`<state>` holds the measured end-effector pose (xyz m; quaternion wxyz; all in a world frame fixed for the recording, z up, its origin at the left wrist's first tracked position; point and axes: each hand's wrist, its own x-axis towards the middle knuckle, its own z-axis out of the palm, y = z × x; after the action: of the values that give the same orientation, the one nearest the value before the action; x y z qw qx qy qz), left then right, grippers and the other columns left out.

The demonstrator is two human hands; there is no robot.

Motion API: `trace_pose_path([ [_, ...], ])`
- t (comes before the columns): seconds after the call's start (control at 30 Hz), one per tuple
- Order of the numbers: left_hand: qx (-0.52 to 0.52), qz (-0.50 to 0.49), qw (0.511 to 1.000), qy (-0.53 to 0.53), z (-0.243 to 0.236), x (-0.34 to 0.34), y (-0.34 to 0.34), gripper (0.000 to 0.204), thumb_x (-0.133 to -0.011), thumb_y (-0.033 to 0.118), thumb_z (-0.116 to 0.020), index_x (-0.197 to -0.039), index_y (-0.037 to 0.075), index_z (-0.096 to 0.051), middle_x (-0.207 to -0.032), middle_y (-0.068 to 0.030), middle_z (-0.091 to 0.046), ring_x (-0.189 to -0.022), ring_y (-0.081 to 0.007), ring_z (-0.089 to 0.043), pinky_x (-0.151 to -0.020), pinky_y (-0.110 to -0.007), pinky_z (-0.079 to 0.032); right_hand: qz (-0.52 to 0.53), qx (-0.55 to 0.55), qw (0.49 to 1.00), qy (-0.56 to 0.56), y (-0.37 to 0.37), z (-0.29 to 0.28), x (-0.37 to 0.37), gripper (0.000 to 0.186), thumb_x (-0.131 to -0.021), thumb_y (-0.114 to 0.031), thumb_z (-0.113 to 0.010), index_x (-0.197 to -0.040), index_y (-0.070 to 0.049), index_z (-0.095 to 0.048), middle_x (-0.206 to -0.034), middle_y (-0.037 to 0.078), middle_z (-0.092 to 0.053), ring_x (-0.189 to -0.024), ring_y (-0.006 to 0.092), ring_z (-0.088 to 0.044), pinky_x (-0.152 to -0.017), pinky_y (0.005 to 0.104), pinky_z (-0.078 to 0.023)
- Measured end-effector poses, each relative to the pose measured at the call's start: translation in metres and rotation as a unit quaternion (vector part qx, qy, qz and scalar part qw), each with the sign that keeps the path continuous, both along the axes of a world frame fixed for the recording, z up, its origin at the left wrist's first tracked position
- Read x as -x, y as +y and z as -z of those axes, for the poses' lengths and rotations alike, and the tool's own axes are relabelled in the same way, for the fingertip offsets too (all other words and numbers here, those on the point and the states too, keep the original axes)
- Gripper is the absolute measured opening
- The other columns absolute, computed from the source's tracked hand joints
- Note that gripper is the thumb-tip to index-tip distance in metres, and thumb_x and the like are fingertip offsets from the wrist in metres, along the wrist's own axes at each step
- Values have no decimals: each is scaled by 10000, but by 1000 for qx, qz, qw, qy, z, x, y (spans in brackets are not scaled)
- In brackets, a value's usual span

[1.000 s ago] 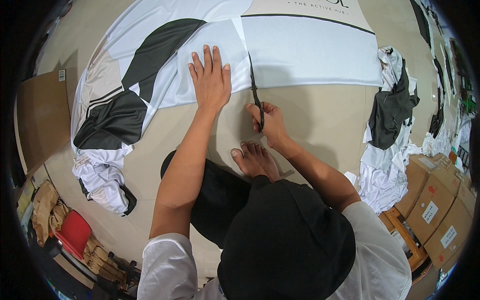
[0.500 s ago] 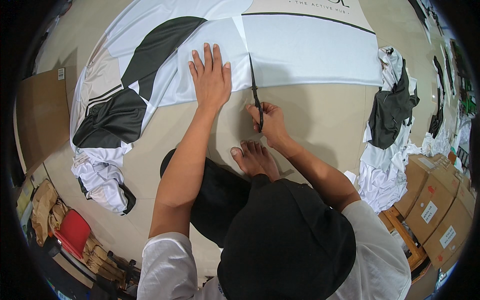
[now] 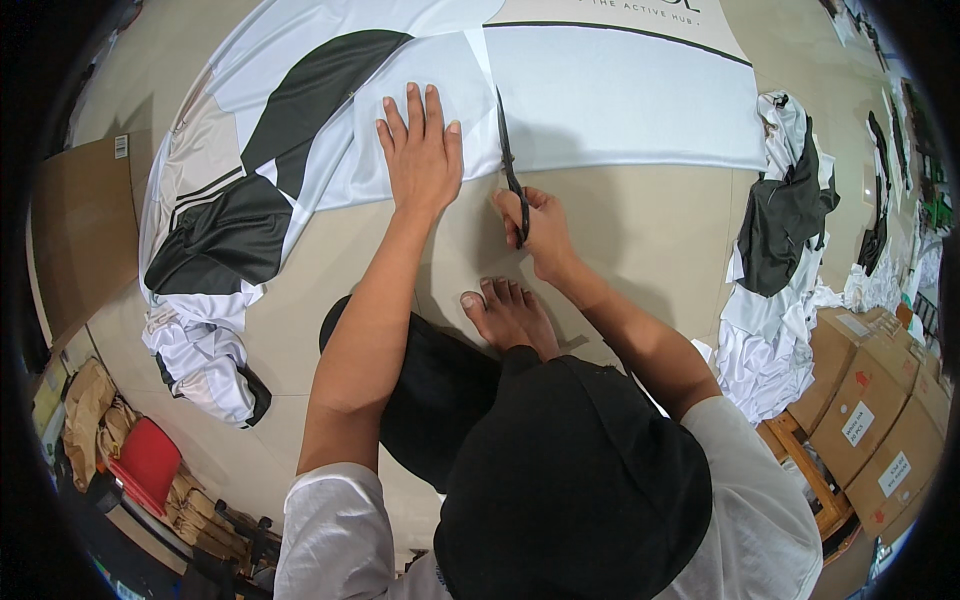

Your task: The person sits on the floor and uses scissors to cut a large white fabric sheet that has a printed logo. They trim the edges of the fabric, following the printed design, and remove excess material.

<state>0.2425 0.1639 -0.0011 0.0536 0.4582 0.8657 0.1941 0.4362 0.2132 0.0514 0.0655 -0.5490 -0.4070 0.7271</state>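
Over the pale tiled floor (image 3: 680, 220), white cloth (image 3: 620, 100) spread wide. Across its near edge, black scissors (image 3: 509, 172), blades pointing away. Left of them, left hand (image 3: 421, 155) laid flat on the cloth, fingers slightly apart. Right hand (image 3: 542, 228) clamped around the scissors' handles.

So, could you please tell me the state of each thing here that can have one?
White fabric: spread out on the floor.
Left hand: open, palm down on the fabric.
Right hand: closed around the scissors' handles.
Scissors: blades at the fabric; how far open, I cannot tell.
Fabric heap at the right: crumpled.
Fabric bundle at the left: crumpled.
Cardboard boxes: stacked, seemingly closed.
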Motion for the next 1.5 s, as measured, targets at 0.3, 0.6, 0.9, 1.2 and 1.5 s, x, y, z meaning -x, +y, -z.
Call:
trace_pose_path([
  [0.3,7,-3,1000,8,1,0,1,658,-1152,375,-433,-1720,52,-357,-1811,-214,-260,-1658,-550,-142,-1342,-654,-105,12,3,1000,13,7,2,9,330,-942,-336,-838,-833,-88,-650,-655,-18,-595,-519,88,-515,-512,259,-384],
  [0.6,-2,0,1000,8,1,0,0,658,-1148,373,-418,-1720,55,-356,-1804,-230,-274,-1650,-560,-159,-1331,-668,-122,17,-14,1000,11,6,5,9,364,-911,-317,-855,-772,-71,-625,-640,-2,-576,-503,102,-521,-480,285,-396],
  [0.9,-4,-1,1000,13,1,0,0,661,-1147,374,-426,-1720,52,-355,-1805,-233,-269,-1649,-565,-155,-1331,-669,-121,11,-20,1000,17,7,6,7,348,-914,-305,-844,-788,-55,-637,-646,5,-586,-508,105,-536,-478,287,-399],
  [1.2,-7,1,1000,5,1,0,0,662,-1146,374,-430,-1722,57,-353,-1806,-228,-268,-1651,-561,-153,-1332,-669,-117,0,-15,1000,9,10,0,7,333,-926,-323,-838,-815,-74,-648,-638,4,-595,-503,104,-528,-494,281,-397],
  [1.5,-9,-1,1000,-5,-1,0,0,661,-1139,364,-455,-1716,53,-369,-1809,-211,-269,-1657,-547,-147,-1341,-652,-107,5,0,1000,20,29,-5,25,336,-914,-356,-841,-825,-96,-648,-659,-6,-573,-518,118,-511,-508,291,-405],
])
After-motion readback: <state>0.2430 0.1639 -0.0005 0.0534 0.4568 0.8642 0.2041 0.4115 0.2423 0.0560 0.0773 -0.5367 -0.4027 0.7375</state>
